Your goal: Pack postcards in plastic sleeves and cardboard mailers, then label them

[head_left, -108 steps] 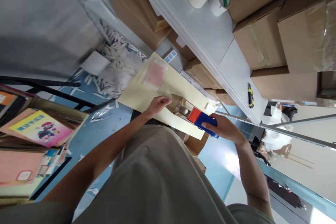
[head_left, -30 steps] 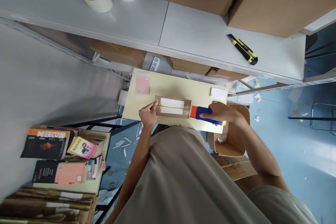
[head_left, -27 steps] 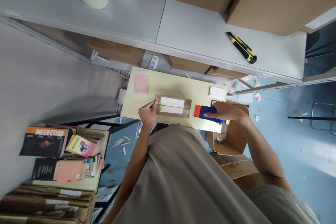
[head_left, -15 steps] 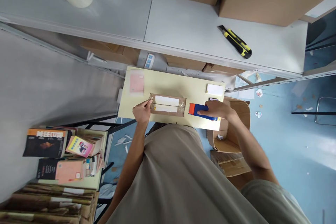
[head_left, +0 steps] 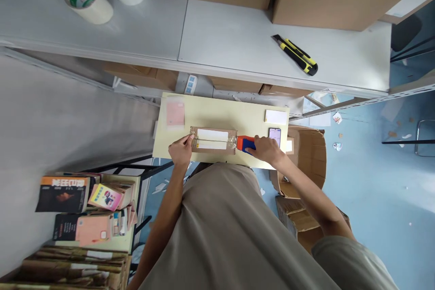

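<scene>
My left hand is folded nearly closed, thumb and forefinger pinched on the left end of a long brown cardboard box. The box lies flat across the middle of the pale yellow rectangular table in front of me, two white strips showing lengthwise on its top (shiny clear tape glints at both ends). My right hand is clamped around a blue plastic tape dispenser with an orange front, my thumb along its near side. That orange front sits right at the box's right end; whether the two touch, I cannot tell. Just beyond my right knuckles lies a dark-edged smartphone with a lit screen, and farther back is a small white rectangular box. At the table's far left corner rests a pink booklet in clear wrapping.
</scene>
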Tool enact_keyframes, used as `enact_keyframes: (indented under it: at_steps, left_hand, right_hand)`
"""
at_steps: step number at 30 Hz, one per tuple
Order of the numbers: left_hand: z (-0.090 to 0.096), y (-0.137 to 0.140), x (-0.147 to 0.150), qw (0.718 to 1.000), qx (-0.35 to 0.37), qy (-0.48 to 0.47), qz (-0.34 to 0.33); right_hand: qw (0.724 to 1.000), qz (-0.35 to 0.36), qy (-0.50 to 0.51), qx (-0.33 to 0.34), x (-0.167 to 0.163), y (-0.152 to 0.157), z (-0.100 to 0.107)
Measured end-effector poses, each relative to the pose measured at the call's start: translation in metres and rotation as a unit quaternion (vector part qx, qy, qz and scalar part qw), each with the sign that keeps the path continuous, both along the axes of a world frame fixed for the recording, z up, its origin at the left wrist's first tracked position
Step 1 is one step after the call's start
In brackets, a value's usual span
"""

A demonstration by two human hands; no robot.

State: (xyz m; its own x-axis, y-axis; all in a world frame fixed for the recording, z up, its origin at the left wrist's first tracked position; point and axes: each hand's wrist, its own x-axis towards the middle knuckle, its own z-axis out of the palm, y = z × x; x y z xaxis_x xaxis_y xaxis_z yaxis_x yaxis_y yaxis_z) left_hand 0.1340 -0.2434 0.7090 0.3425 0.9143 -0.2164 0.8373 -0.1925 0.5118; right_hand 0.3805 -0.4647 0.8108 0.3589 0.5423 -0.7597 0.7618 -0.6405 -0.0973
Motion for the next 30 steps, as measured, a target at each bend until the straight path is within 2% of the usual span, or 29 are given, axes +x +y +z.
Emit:
enact_keyframes:
  at_steps: [8, 14, 17, 20, 23, 25, 28, 30]
  left_hand:
    - [-0.002, 0.005, 0.005, 1.0, 0.017, 0.004, -0.002]
    - [-0.004, 0.011, 0.006, 1.0, 0.023, -0.007, -0.016]
    - [-0.003, 0.017, 0.004, 1.0, 0.008, -0.021, -0.022]
    - [0.004, 0.02, 0.005, 0.999, -0.007, -0.039, -0.017]
    - [0.027, 0.016, 0.023, 0.994, 0.026, -0.098, -0.036]
    - [0.052, 0.007, 0.048, 0.975, 0.054, -0.186, -0.113]
    - [0.101, -0.009, 0.1, 0.903, 0.104, -0.31, -0.277]
    - [0.133, -0.014, 0.135, 0.861, 0.136, -0.358, -0.335]
  right_hand:
    - [0.994, -0.05, -0.077, 0.066, -0.016, -0.011, -0.02]
    - [0.988, -0.118, -0.082, 0.061, -0.012, -0.013, -0.032]
    - [0.985, -0.147, -0.071, 0.051, -0.011, -0.016, -0.028]
    - [0.979, -0.182, -0.063, 0.074, -0.005, -0.02, -0.011]
    - [0.965, -0.219, -0.046, 0.138, 0.008, -0.015, 0.02]
    - [0.95, -0.236, -0.039, 0.199, 0.017, -0.001, 0.046]
    - [0.931, -0.225, -0.049, 0.285, 0.028, 0.035, 0.088]
    - [0.922, -0.201, -0.083, 0.32, 0.033, 0.065, 0.113]
